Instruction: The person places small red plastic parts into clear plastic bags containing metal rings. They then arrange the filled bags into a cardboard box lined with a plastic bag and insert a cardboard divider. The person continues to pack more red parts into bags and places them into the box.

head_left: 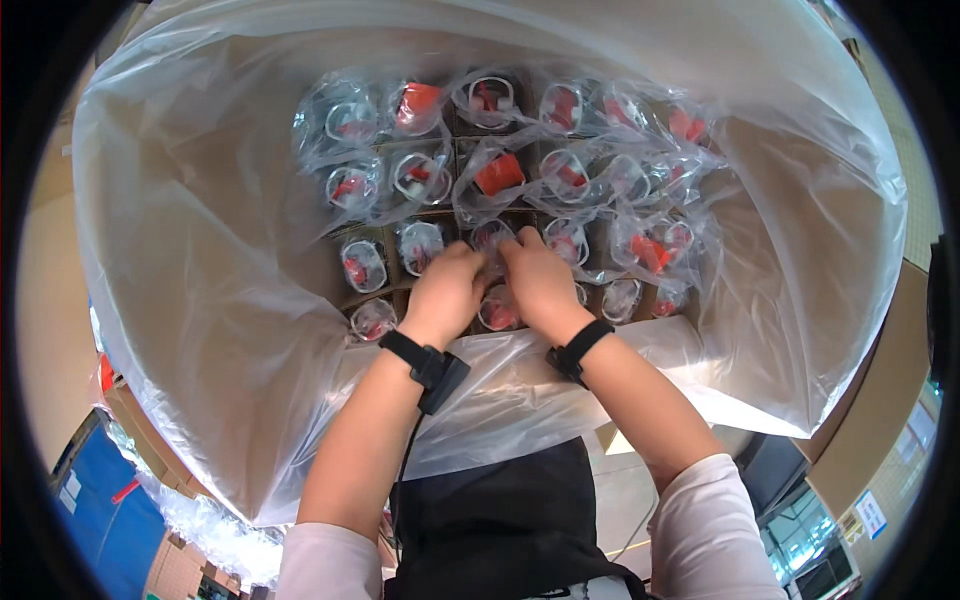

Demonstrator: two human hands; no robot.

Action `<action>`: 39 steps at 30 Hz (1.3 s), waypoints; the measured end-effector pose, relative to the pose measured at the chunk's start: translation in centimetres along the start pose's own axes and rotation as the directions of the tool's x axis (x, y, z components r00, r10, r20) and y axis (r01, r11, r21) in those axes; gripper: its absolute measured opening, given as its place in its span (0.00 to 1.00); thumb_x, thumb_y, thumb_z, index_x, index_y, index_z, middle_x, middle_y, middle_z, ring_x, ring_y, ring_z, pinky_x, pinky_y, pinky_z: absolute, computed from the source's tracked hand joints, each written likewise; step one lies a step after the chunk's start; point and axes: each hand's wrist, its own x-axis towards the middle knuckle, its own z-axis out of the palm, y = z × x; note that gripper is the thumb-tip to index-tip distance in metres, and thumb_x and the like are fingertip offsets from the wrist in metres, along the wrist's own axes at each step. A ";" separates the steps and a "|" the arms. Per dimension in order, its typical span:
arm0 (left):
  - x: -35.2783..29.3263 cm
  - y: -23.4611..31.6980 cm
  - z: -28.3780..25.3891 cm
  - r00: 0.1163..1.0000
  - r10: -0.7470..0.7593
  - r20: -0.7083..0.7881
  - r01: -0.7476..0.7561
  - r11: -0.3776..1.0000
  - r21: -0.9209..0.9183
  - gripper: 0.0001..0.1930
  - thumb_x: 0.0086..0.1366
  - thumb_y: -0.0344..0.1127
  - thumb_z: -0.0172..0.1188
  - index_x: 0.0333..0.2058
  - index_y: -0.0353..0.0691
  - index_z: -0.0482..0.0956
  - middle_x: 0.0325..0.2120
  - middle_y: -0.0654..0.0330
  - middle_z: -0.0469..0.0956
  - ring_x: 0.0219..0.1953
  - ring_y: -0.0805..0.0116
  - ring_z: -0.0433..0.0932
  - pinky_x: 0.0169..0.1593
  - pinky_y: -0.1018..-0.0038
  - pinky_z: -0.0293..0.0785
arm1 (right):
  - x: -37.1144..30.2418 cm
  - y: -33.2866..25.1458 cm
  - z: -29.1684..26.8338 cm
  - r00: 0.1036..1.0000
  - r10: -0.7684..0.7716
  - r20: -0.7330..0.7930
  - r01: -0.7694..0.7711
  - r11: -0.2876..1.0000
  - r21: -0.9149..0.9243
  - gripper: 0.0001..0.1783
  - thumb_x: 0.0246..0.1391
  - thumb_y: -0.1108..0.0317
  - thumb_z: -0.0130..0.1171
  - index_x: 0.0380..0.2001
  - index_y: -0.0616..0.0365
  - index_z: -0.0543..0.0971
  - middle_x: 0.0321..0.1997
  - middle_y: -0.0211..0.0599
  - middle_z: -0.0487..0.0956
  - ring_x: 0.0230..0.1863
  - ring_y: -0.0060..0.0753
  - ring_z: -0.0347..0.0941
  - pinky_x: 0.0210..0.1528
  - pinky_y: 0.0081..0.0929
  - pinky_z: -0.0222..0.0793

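My left hand (449,285) and my right hand (542,283) are close together inside a large lined box. Between them is a clear plastic bag (491,236) with a reddish item in it, sitting in a cell of a cardboard divider (432,217). Both hands have their fingers curled in and closed on this bag; the fingertips are partly hidden. Around them, several similar bagged items, each with a white loop and red parts, stand in rows of cells. One bagged item (498,308) shows just below, between my wrists.
A translucent plastic liner (200,260) covers the box walls and folds over the near edge. Cardboard (870,440) stands outside at the right. A blue surface (105,500) and crumpled clear plastic (215,535) lie at the lower left. Each wrist wears a black strap.
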 end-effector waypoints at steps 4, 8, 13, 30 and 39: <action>-0.6 0.9 2.3 0.999 0.012 -0.051 -0.009 0.999 0.054 0.14 0.60 0.29 0.56 0.44 0.31 0.78 0.37 0.45 0.76 0.41 0.45 0.76 0.44 0.60 0.73 | 3.4 1.4 1.1 0.983 0.134 -0.128 -0.096 0.958 0.271 0.10 0.42 0.75 0.58 0.31 0.69 0.79 0.29 0.60 0.79 0.38 0.58 0.78 0.40 0.46 0.73; 0.9 4.8 2.3 0.952 -0.286 0.110 0.198 0.847 0.494 0.13 0.60 0.35 0.56 0.40 0.34 0.81 0.36 0.47 0.80 0.38 0.47 0.81 0.41 0.59 0.77 | 1.8 2.8 1.9 0.954 0.215 0.208 -0.293 0.534 0.793 0.26 0.47 0.82 0.46 0.53 0.70 0.74 0.54 0.64 0.74 0.55 0.57 0.73 0.58 0.36 0.68; 2.6 3.6 3.7 0.912 -0.375 0.165 0.270 0.853 0.447 0.13 0.56 0.38 0.59 0.38 0.38 0.82 0.34 0.46 0.83 0.38 0.48 0.83 0.39 0.58 0.79 | -2.5 1.3 -1.2 0.983 -0.186 0.001 0.177 0.934 0.310 0.28 0.49 0.76 0.50 0.56 0.71 0.68 0.51 0.64 0.75 0.54 0.62 0.72 0.55 0.45 0.68; 3.2 8.0 1.9 0.964 -0.264 0.025 0.256 0.951 0.172 0.27 0.59 0.37 0.61 0.59 0.45 0.71 0.34 0.47 0.80 0.38 0.44 0.79 0.41 0.56 0.74 | -8.2 5.8 -5.4 0.887 0.378 0.265 -0.460 0.762 0.455 0.27 0.49 0.68 0.61 0.53 0.67 0.71 0.34 0.54 0.80 0.41 0.55 0.79 0.47 0.43 0.73; 4.0 6.8 5.3 0.992 0.118 -0.034 -0.115 0.992 0.059 0.23 0.60 0.31 0.59 0.55 0.39 0.74 0.32 0.46 0.75 0.34 0.49 0.75 0.38 0.62 0.71 | -2.7 7.9 -3.9 0.981 0.184 -0.059 -0.159 0.942 0.296 0.23 0.46 0.72 0.63 0.49 0.61 0.74 0.45 0.59 0.74 0.47 0.60 0.74 0.48 0.47 0.72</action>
